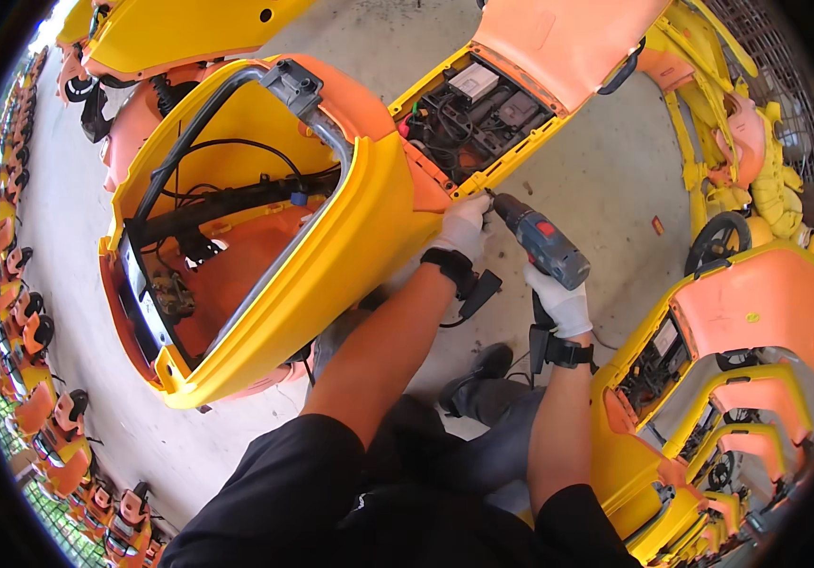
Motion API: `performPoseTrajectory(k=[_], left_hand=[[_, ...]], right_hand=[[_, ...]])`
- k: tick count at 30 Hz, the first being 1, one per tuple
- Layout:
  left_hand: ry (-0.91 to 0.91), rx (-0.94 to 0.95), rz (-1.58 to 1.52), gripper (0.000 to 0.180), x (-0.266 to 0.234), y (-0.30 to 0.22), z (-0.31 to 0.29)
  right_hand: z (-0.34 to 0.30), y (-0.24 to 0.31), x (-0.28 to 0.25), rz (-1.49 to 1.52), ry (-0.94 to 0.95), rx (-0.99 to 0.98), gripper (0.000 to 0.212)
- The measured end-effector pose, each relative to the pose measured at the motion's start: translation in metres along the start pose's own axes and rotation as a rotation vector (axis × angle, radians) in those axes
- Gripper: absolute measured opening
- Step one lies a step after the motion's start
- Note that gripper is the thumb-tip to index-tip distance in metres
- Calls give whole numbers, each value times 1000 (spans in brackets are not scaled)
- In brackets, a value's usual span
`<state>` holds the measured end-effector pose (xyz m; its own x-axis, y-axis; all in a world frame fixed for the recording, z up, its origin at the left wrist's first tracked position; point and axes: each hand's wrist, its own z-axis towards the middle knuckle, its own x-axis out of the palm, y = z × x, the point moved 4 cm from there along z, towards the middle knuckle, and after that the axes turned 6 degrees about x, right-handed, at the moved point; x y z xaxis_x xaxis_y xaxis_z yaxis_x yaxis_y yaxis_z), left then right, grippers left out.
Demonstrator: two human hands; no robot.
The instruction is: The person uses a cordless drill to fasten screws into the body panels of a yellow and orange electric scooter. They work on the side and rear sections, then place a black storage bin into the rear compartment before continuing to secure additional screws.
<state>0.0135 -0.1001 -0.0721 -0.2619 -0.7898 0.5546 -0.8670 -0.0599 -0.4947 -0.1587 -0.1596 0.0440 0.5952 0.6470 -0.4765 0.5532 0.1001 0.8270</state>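
A large yellow and orange scooter body shell [331, 256] lies tipped in front of me, its hollow inside showing black cables and a grey frame tube. My right hand [563, 301], in a white glove, grips a blue-grey cordless drill [544, 248] with a red button. The drill's tip points at the shell's yellow edge near an open compartment of wiring [473, 118]. My left hand [464, 227], also gloved in white, presses against that edge right beside the drill tip. Both wrists wear black straps.
More yellow and orange scooter shells stand at the right [719, 341] and top [189, 33]. A long row of them [19, 312] runs along the left rim. Bare concrete floor [606, 170] lies beyond the drill. My dark shoe [478, 371] rests below.
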Motion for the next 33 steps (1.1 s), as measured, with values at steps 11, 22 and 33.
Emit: performPoseTrajectory(k=[11,22,33], left_hand=[[-62,-9,-305,6,9,-4,10],[-69,-54,-373,3,5,0,18],[-28,18,-494,5,13,6,18]], right_hand=[[49,26,-5,-88,153,79,27],[76,45,-5,-293,223,115,30],[128,120,-4,-909,386,46,35]])
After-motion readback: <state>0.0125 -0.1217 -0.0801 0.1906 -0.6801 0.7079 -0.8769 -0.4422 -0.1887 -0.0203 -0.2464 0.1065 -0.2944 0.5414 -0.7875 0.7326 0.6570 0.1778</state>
